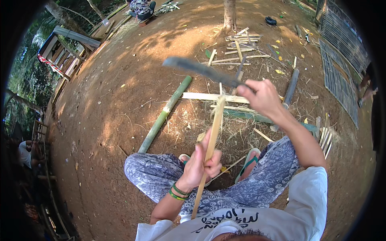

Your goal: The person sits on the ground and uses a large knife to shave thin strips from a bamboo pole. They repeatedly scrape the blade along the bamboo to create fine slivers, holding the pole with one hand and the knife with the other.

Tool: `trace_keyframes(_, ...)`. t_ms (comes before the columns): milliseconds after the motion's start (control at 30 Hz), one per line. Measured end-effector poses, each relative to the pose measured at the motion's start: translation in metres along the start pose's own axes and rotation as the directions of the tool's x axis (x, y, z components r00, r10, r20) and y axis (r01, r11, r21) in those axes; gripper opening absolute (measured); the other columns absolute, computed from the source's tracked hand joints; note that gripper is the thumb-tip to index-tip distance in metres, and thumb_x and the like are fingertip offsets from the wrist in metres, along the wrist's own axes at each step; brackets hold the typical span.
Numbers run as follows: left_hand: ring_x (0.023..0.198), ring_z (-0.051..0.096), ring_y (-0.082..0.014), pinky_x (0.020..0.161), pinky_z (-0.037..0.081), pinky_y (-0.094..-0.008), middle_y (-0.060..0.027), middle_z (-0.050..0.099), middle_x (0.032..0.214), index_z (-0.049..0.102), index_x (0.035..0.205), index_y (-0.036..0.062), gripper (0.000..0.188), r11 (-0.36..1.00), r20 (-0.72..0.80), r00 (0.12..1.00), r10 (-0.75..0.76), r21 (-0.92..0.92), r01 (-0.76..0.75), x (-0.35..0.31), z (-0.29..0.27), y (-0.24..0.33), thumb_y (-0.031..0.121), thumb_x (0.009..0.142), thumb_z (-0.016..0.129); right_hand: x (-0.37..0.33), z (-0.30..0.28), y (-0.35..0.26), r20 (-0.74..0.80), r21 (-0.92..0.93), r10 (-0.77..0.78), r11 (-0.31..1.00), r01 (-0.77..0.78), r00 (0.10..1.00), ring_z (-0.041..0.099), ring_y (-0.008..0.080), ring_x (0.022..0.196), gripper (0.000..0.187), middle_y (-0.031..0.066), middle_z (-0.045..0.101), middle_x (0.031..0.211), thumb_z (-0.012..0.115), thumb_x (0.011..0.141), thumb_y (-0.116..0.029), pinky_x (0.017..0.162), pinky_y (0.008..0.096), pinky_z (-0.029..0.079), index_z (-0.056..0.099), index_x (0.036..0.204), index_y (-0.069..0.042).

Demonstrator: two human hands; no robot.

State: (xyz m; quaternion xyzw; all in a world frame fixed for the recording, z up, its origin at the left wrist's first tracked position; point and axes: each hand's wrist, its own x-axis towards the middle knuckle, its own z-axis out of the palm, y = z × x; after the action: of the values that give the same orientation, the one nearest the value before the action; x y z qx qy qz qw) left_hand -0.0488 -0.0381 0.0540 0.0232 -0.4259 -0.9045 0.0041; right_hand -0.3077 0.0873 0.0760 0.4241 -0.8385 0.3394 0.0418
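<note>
My left hand (196, 164) is closed around a pale split bamboo strip (215, 130), held upright over my lap with its upper end frayed into fibres. In my raised right hand (263, 100) is the handle of a machete (197, 70). Its long dark blade points left, above the strip's upper end and apart from it. Beyond the strip, a pale bamboo slat (199, 96) lies crosswise. A green bamboo piece (251, 116) rests on the ground below my right hand, among shavings.
On the left lies a green bamboo pole (165, 114), and a dark pole (291, 86) is on the right. Split strips (245, 47) are heaped near a tree trunk (229, 16). A slatted panel (339, 84) lies at far right. People (140, 8) are in the background.
</note>
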Motion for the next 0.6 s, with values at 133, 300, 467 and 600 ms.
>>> trace_keyframes(133,0.051,0.021,-0.0066,0.046,0.020,-0.0220,0.0034,0.026,0.070,0.002,0.160,0.0262,0.064,0.997,0.035,0.999,-0.012,-0.080,0.015,-0.023,-0.014,-0.023,0.052,0.106,0.023,0.023,-0.019,0.067,-0.122,0.208,0.420,0.897,-0.391,0.899,0.047,0.0131,0.047,0.076,-0.0006,0.044,0.047,0.043,0.092,-0.074,0.048,0.0337,0.035,0.065,0.069,-0.005)
trace_keyframes(300,0.052,0.022,-0.0069,0.048,0.022,-0.0224,0.0034,0.025,0.071,0.005,0.160,0.0262,0.057,0.999,-0.080,0.996,-0.050,-0.010,0.049,0.002,-0.023,-0.024,0.042,0.109,0.025,-0.001,-0.006,0.012,0.264,0.478,0.243,0.807,-0.346,0.933,0.039,0.0042,0.041,0.055,-0.0077,0.040,0.050,0.060,0.092,-0.058,0.039,0.0242,0.029,0.062,0.087,-0.003)
trace_keyframes(467,0.055,0.026,-0.0054,0.049,0.024,-0.0200,0.0051,0.028,0.071,0.008,0.160,0.0195,0.056,0.971,-0.167,0.986,-0.018,0.231,0.057,0.020,-0.015,-0.030,0.031,0.110,0.031,-0.014,0.006,-0.028,0.342,0.361,0.085,0.908,-0.214,0.936,0.049,0.0061,0.059,0.047,-0.0023,0.058,0.065,0.079,0.081,-0.045,0.050,0.0281,0.033,0.073,0.096,-0.001)
trace_keyframes(600,0.055,0.030,-0.0031,0.048,0.029,-0.0191,0.0069,0.032,0.069,0.014,0.160,0.0160,0.055,0.883,-0.216,0.975,0.060,0.467,0.049,0.028,-0.009,-0.032,0.026,0.110,0.032,-0.014,0.016,-0.022,0.396,0.393,0.103,0.879,-0.270,0.912,0.055,0.0116,0.054,0.045,0.0054,0.057,0.054,0.073,0.084,-0.045,0.052,0.0327,0.041,0.075,0.083,0.000)
